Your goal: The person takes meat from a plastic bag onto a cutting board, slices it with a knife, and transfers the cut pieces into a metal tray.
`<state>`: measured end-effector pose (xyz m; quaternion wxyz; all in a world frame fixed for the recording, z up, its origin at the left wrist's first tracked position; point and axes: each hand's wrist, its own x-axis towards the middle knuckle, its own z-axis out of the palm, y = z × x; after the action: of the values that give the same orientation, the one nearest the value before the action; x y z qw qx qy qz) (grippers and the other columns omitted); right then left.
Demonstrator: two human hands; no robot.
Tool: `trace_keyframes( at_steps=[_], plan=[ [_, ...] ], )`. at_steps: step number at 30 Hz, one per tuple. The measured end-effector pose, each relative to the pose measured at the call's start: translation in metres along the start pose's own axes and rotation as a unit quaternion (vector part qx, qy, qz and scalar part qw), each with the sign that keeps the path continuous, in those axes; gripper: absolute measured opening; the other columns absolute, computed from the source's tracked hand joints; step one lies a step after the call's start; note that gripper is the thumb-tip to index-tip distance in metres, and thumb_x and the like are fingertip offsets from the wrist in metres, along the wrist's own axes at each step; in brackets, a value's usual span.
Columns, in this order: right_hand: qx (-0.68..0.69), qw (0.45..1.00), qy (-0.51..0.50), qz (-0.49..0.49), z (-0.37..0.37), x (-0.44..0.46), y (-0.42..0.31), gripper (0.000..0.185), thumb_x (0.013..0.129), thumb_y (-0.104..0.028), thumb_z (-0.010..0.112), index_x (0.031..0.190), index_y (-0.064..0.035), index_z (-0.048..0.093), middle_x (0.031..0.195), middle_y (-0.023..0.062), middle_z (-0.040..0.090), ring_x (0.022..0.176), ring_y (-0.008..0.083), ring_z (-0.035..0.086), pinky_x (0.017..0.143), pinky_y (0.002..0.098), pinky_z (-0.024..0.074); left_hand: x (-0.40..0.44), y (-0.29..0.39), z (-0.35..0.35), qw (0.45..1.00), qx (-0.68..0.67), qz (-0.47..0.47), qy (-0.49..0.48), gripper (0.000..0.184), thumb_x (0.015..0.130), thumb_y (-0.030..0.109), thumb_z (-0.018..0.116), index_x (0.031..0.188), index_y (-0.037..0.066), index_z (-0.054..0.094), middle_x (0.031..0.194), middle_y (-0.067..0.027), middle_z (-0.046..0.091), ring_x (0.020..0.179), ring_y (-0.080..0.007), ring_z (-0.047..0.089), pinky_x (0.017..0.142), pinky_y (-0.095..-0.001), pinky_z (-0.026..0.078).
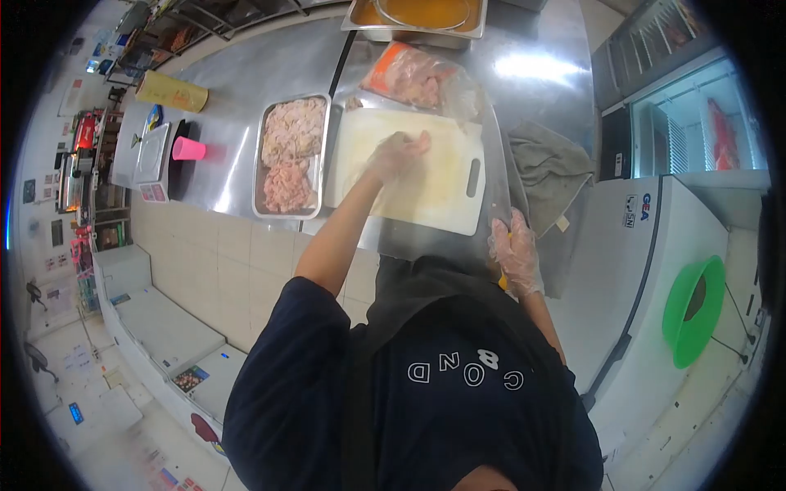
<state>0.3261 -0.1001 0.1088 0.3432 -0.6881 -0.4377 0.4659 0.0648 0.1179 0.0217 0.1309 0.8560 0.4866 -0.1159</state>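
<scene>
My left hand (393,157), in a clear plastic glove and blurred, is closed at a piece of raw meat (420,144) over the white cutting board (442,200). To the right of the board, my gloved right hand (516,252) is wrapped round the yellow handle of a knife (503,282). Its broad grey blade seems to point away from me, beside the board's right edge. A metal tray (326,135) left of the board holds pale raw chicken pieces (293,127) and a heap of smaller cut meat (287,185). Beyond the board lies a plastic bag of raw meat (409,75).
A grey cloth (547,168) lies at the right of the steel table (221,147). At the back stands a metal pan of orange liquid (426,15). On the left are a scale (153,155), a pink cup (188,148) and a yellowish roll (172,90). A white freezer (614,254) adjoins the right side.
</scene>
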Motion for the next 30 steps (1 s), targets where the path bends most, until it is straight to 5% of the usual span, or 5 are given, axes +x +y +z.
trace_keyframes(
  at_steps=[2, 9, 12, 17, 30],
  plan=[
    [-0.035, 0.999, -0.013, -0.015, 0.001, -0.005, -0.017, 0.034, 0.103, -0.026, 0.056, 0.123, 0.0013, 0.06, 0.075, 0.0117, 0.065, 0.067, 0.0244, 0.065, 0.065, 0.0412, 0.05, -0.041, 0.01, 0.012, 0.903, -0.37, -0.168, 0.137, 0.031, 0.103, 0.032, 0.056, 0.12, 0.006, 0.061, 0.092, -0.0175, 0.073, 0.096, -0.037, 0.071, 0.083, -0.0472, 0.054],
    [-0.259, 0.946, -0.085, -0.177, 0.024, -0.001, -0.014, 0.028, 0.106, -0.023, 0.051, 0.123, -0.0017, 0.056, 0.083, 0.0238, 0.068, 0.082, 0.0455, 0.067, 0.075, 0.0574, 0.0489, -0.097, 0.009, 0.028, 0.905, -0.291, -0.194, 0.241, 0.024, 0.1, 0.029, 0.06, 0.106, 0.006, 0.064, 0.096, -0.0172, 0.073, 0.097, -0.0402, 0.069, 0.086, -0.052, 0.052],
    [-0.344, 0.915, -0.162, -0.133, 0.037, 0.008, -0.035, 0.026, 0.106, -0.021, 0.049, 0.119, 0.0003, 0.054, 0.089, 0.028, 0.068, 0.091, 0.0487, 0.067, 0.08, 0.0608, 0.0477, -0.107, 0.003, 0.041, 0.905, -0.247, -0.197, 0.283, 0.021, 0.1, 0.024, 0.06, 0.11, 0.007, 0.065, 0.091, -0.0202, 0.07, 0.091, -0.0407, 0.069, 0.081, -0.0526, 0.052],
    [-0.421, 0.873, -0.21, -0.127, 0.058, 0.018, -0.056, 0.025, 0.107, -0.017, 0.04, 0.116, 0.0017, 0.052, 0.095, 0.0313, 0.068, 0.097, 0.0503, 0.066, 0.086, 0.0609, 0.0489, -0.09, 0.023, 0.048, 0.883, -0.172, -0.179, 0.398, 0.02, 0.095, 0.022, 0.061, 0.099, 0.002, 0.064, 0.092, -0.0221, 0.063, 0.09, -0.0402, 0.063, 0.081, -0.0525, 0.049],
    [-0.462, 0.86, -0.212, -0.042, 0.128, 0.074, -0.075, 0.03, 0.105, -0.016, 0.037, 0.127, 0.0018, 0.049, 0.109, 0.0356, 0.067, 0.109, 0.0512, 0.065, 0.095, 0.0587, 0.0495, -0.054, 0.031, 0.074, 0.875, -0.259, -0.185, 0.364, 0.008, 0.089, 0.009, 0.061, 0.09, 0.002, 0.064, 0.09, -0.0207, 0.062, 0.089, -0.0401, 0.063, 0.079, -0.0508, 0.05]
  ],
)
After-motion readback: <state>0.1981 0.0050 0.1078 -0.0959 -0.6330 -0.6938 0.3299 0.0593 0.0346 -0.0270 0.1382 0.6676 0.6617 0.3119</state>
